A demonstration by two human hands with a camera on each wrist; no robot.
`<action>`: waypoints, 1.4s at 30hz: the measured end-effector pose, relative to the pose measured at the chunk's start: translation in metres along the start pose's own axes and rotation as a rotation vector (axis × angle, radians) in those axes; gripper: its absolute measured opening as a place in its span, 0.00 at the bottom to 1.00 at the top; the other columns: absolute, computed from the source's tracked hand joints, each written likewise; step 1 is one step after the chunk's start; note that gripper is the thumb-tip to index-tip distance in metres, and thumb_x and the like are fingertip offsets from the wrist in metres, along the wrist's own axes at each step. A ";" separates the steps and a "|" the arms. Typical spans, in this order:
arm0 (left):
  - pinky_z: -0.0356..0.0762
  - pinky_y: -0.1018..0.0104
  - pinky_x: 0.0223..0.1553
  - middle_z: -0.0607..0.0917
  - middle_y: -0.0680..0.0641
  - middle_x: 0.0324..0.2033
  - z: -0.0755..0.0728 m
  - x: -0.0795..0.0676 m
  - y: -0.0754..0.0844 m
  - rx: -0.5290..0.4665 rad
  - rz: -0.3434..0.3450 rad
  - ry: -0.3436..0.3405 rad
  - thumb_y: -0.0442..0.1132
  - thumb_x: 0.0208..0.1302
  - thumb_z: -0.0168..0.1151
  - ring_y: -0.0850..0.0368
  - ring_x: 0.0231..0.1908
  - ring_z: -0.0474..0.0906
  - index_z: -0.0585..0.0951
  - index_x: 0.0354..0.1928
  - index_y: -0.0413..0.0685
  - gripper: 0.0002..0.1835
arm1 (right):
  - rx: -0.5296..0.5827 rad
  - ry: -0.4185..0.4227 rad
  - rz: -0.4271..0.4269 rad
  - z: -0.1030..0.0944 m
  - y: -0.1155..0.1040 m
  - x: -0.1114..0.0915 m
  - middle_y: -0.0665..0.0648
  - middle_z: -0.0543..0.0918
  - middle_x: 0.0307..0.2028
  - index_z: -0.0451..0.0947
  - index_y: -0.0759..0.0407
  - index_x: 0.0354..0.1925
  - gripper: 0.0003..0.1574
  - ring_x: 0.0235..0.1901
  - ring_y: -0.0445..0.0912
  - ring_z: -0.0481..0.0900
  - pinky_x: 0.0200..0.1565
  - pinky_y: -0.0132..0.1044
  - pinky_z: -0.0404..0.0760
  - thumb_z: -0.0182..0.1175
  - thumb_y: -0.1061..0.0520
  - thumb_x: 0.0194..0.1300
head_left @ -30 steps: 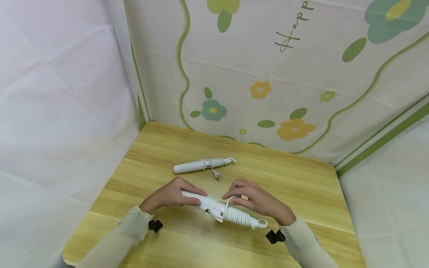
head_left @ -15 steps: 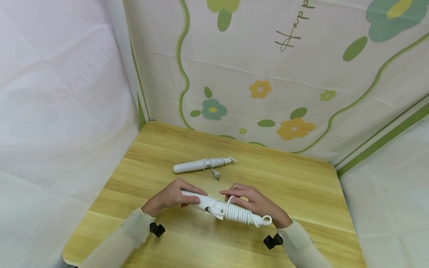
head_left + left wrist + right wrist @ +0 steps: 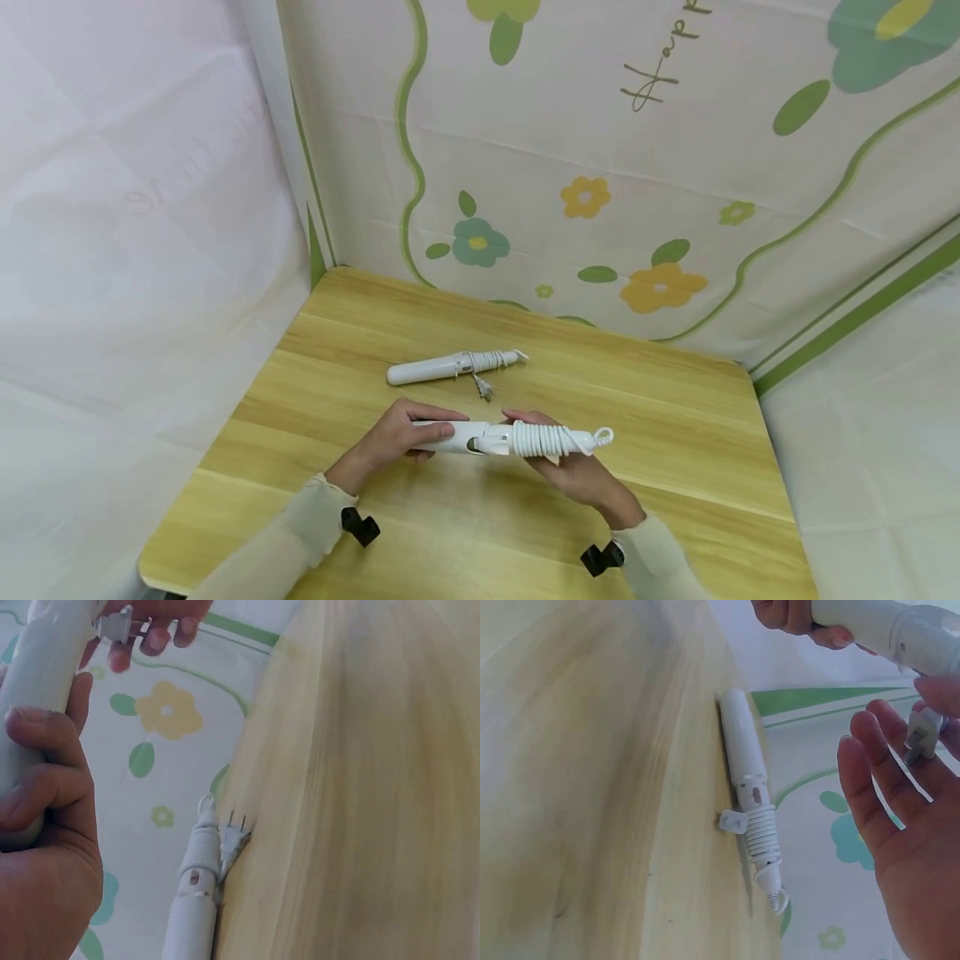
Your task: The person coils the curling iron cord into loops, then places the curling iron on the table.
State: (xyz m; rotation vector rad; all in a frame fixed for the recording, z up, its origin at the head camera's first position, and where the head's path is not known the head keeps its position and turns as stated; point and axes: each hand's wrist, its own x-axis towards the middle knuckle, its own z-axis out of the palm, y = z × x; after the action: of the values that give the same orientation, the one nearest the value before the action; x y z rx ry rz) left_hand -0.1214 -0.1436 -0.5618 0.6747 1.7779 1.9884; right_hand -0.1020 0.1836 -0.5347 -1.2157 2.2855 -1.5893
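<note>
A white hair iron with its cord wound round the handle lies level between the two hands. My left hand grips its smooth barrel, thumb on top, as the left wrist view also shows. My right hand is under the wound handle, with fingertips showing at the far side. In the right wrist view its lower fingers are extended, and the iron's plug sits right before them. Part of the right hand's contact is hidden by the handle.
A second white hair iron with a wrapped cord lies farther back on the wooden table. Its two-prong plug rests beside it. White cloth printed with flowers hangs behind the table, close to its back edge.
The hair iron has turned and its handle end has risen to level. My right hand has moved from the cord loop on top to beneath the handle. The left hand keeps its grip.
</note>
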 end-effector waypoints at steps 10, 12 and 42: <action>0.69 0.72 0.20 0.93 0.45 0.46 0.014 0.005 -0.011 -0.120 -0.251 0.085 0.44 0.78 0.68 0.64 0.17 0.72 0.87 0.64 0.39 0.21 | -0.077 0.176 0.237 0.013 0.018 -0.019 0.52 0.84 0.70 0.77 0.45 0.75 0.37 0.70 0.40 0.79 0.71 0.37 0.74 0.70 0.64 0.73; 0.72 0.72 0.22 0.92 0.43 0.50 0.016 0.007 -0.013 -0.142 -0.288 0.094 0.45 0.78 0.68 0.64 0.18 0.73 0.87 0.65 0.41 0.21 | -0.064 0.211 0.257 0.016 0.022 -0.023 0.54 0.84 0.70 0.79 0.47 0.74 0.33 0.70 0.39 0.78 0.71 0.35 0.73 0.69 0.63 0.75; 0.81 0.63 0.51 0.85 0.56 0.68 0.047 0.060 -0.038 0.428 -0.003 0.018 0.52 0.72 0.75 0.59 0.55 0.83 0.82 0.73 0.67 0.29 | 0.023 0.433 0.485 -0.023 0.057 -0.055 0.59 0.86 0.49 0.78 0.66 0.61 0.14 0.47 0.50 0.87 0.49 0.41 0.88 0.58 0.60 0.84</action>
State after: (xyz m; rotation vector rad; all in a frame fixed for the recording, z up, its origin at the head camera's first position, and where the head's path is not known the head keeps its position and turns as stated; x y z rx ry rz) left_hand -0.1440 -0.0664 -0.5900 0.7796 2.2384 1.6237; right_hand -0.1073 0.2447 -0.5903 -0.2737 2.5225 -1.7898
